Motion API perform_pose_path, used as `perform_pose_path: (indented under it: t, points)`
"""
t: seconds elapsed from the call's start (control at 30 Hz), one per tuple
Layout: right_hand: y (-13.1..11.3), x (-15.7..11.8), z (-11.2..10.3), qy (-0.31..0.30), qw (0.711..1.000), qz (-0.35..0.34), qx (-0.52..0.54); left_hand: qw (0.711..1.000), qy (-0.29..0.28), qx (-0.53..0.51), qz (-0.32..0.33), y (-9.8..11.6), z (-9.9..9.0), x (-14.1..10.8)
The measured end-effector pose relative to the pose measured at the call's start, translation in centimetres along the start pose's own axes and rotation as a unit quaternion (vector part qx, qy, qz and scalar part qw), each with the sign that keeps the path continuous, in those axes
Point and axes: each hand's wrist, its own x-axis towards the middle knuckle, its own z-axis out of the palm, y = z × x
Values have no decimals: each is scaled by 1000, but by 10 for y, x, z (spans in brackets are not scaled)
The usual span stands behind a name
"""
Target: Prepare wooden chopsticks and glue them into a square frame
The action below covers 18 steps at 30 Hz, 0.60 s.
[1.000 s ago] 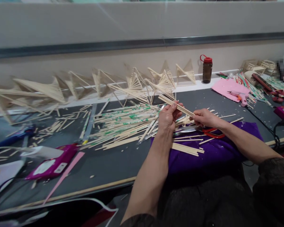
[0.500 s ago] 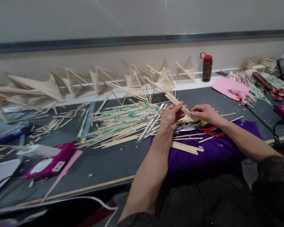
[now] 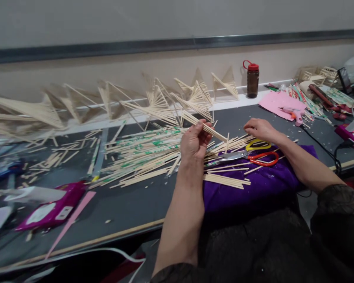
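Note:
My left hand [image 3: 196, 139] is closed round a small bundle of pale wooden sticks [image 3: 216, 134], which slants down to the right. A short stick stands across the bundle's lower end. My right hand [image 3: 258, 129] hovers to the right, apart from the bundle, fingers bent together; what they hold, if anything, is hidden. Below it lie scissors [image 3: 264, 158] with one yellow and one red handle, blades pointing left. They rest among loose sticks on a purple cloth [image 3: 262, 188]. Another row of sticks [image 3: 225, 180] lies flat on the cloth's left part.
Wrapped sticks [image 3: 153, 147] cover the dark table's middle. Fan-shaped stick structures [image 3: 162, 106] stand along the wall beside a red-lidded bottle [image 3: 253, 80]. A pink glue gun [image 3: 296, 114] lies on pink paper at right; a magenta power strip [image 3: 54, 206] sits at left.
My right hand has come away from the bundle and moved slightly up and right. My left hand has shifted left with the sticks, uncovering the scissors' handles. The whole view has shifted slightly.

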Motion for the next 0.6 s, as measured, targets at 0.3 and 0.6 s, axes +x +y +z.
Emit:
perform_pose_path:
  t: [0.3, 0.6]
  points:
    - [-7, -55, -4, -77, 986, -105, -100, 997, -61, 41, -13, -4, 4, -4]
    - [-21, -67, -9, -137, 968, -117, -176, 996, -42, 77, -15, -7, 4, -1]
